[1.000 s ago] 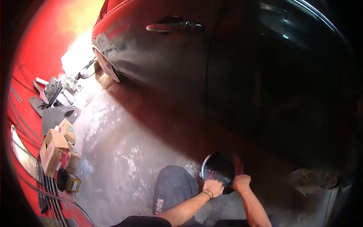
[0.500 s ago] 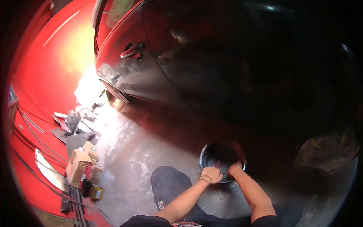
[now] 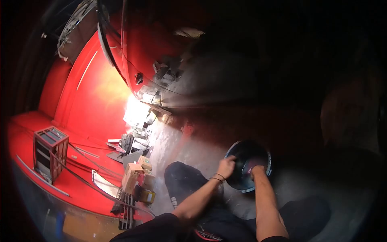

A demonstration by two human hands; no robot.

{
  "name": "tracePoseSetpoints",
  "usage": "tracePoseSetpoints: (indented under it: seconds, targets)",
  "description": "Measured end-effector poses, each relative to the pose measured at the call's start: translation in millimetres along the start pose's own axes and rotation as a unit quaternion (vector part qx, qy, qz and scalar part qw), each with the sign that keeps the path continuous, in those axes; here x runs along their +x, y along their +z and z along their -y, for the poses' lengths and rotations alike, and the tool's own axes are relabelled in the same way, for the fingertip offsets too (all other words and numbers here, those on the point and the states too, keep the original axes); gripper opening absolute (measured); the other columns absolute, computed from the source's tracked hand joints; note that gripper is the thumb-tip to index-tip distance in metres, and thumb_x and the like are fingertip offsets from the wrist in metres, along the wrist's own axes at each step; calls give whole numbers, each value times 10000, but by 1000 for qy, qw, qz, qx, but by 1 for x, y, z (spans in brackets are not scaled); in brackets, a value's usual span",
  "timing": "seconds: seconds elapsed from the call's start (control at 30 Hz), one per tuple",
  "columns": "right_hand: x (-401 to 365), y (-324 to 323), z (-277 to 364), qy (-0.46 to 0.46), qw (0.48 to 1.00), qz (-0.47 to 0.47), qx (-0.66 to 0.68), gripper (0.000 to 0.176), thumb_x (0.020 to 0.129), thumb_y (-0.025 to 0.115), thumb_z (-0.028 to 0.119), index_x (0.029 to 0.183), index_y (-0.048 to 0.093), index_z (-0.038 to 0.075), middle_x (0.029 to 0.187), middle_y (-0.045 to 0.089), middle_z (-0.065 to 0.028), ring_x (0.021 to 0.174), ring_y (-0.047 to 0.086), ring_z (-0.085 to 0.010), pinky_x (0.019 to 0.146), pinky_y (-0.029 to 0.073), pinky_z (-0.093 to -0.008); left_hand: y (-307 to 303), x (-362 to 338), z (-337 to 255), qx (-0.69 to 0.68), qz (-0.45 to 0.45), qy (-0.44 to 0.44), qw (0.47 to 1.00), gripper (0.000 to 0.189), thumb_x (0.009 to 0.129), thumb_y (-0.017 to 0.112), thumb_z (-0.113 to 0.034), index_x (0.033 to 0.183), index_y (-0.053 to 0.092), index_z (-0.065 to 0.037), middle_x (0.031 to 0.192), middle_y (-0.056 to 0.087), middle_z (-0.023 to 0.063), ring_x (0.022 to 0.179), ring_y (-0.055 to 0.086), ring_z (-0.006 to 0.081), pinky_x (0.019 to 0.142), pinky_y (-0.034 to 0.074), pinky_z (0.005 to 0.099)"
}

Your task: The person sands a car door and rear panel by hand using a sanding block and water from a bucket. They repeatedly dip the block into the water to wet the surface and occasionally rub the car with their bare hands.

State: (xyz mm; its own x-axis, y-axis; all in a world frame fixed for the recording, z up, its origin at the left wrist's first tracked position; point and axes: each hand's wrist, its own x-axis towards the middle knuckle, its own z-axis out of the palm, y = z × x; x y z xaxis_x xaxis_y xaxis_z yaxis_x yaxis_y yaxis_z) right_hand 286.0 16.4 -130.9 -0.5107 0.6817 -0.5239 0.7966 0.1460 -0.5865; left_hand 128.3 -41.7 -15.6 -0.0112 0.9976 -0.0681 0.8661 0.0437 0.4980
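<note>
A dark round bucket (image 3: 238,183) with a shiny rim is on the floor between my knees, tilted so its mouth faces me. On its left edge, my left hand (image 3: 227,167) is closed over the rim, with dark bands around the wrist. Inside the mouth is my right hand (image 3: 256,171); its fingers are lost in shadow. A dim reddish patch shows beside those fingers, too dark to name. The inside of the bucket is mostly black.
Ahead stands a dark car body (image 3: 225,76) in deep shadow. Cardboard boxes (image 3: 132,177), a bright lamp (image 3: 136,111) and scattered debris lie to the left. Beyond them are a red wall (image 3: 100,92), a metal-framed rack (image 3: 51,153) and trailing cables.
The view has swung left, bringing the rack into sight. The bucket now tilts more. My left hand has shifted to its left rim, and my right hand reaches deeper inside.
</note>
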Motion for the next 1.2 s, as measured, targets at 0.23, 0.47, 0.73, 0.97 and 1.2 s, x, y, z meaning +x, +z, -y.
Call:
tracePoseSetpoints:
  seconds: [0.23,0.47,0.73,0.97,1.2]
  targets:
    - [1,22,-7,-30,989,137,-55,451,917,717,310,1328,811,151,1476,722,-120,1357,694,-320,1160,535,-452,-201,119,-209,-97,-251,262,927,759,1032,573,-188,1736,316,-68,1348,664,197,1101,462,227,980,403,366]
    - [-7,11,-7,-51,988,112,-96,484,900,721,300,1347,799,131,1508,701,-134,1382,678,-324,1178,524,-457,-239,172,-322,86,-223,396,886,950,933,680,-243,1776,251,-332,599,583,151,559,634,373,602,535,499]
    - [-5,5,-14,-21,988,106,-111,485,959,670,364,1345,795,99,1448,729,-168,1361,688,-351,1154,541,-476,-331,279,-94,72,-412,269,867,384,1058,555,-189,1383,651,-10,907,717,196,842,668,394,792,548,517]
    - [-11,2,-12,-2,980,151,-129,477,1006,626,393,1343,798,103,1443,731,-171,1344,703,-338,1144,545,-471,-385,329,57,-408,-301,34,861,458,1145,415,-407,1219,701,-58,707,600,76,556,573,201,483,423,350]
    - [-14,1,-12,-12,965,180,-193,458,1014,609,378,1359,798,144,1474,722,-123,1360,691,-339,1158,536,-469,-285,231,-133,-353,-233,302,854,625,1049,488,-235,1657,371,-154,723,592,93,554,544,169,549,466,319]
